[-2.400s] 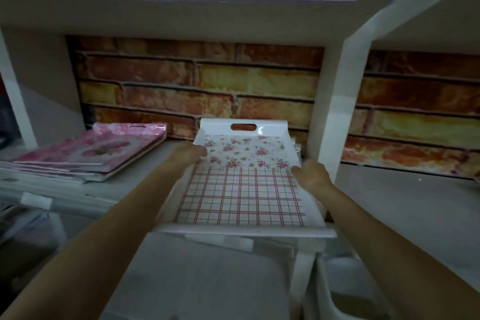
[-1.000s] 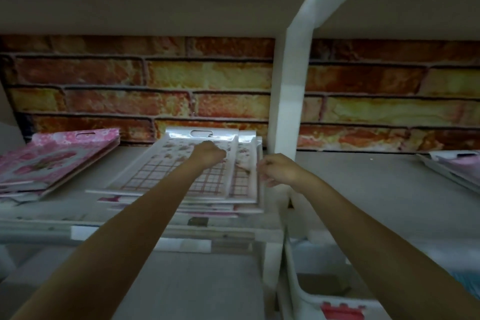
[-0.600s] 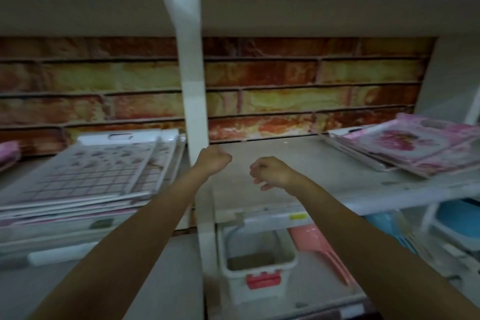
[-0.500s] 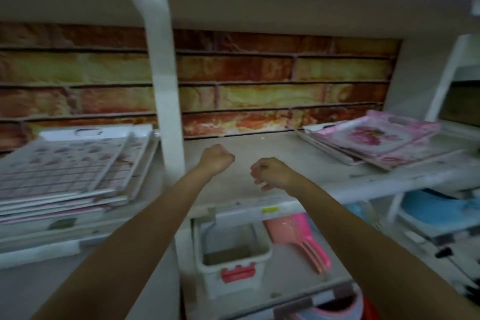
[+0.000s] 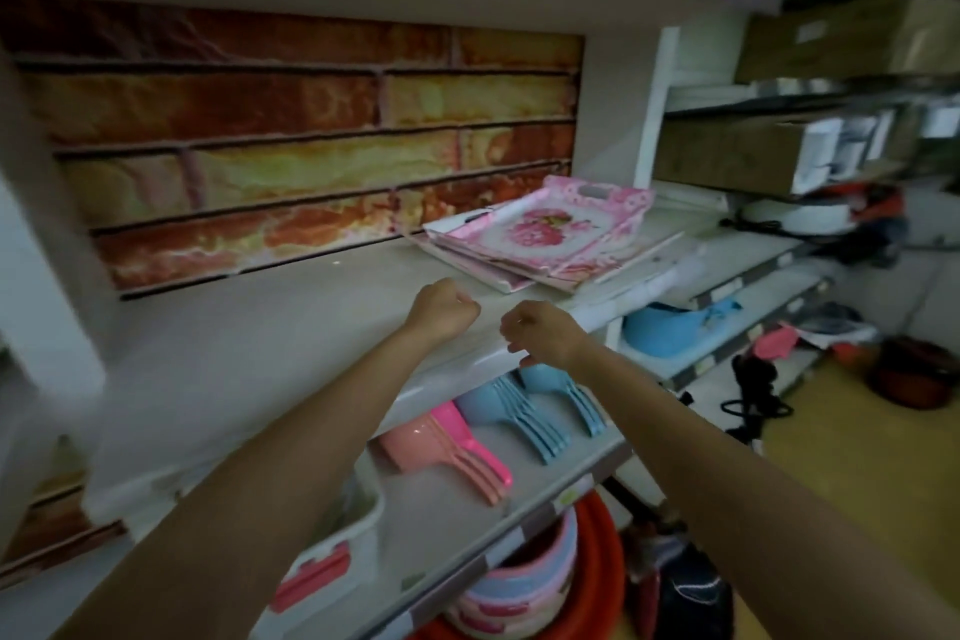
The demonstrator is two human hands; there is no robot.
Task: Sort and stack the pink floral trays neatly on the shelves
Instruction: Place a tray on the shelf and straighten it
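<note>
You are curling both your left hand (image 5: 442,311) and right hand (image 5: 543,339) into loose fists, grasping nothing. The pink floral trays (image 5: 540,237) are lying unevenly stacked beyond your right hand, well apart.

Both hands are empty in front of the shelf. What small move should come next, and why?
Probably reach both hands right, toward the pink trays. The left hand and right hand are curled and hold nothing, short of that pile. The pile lies fanned and uneven on the shelf, so it seems to need squaring.
</note>
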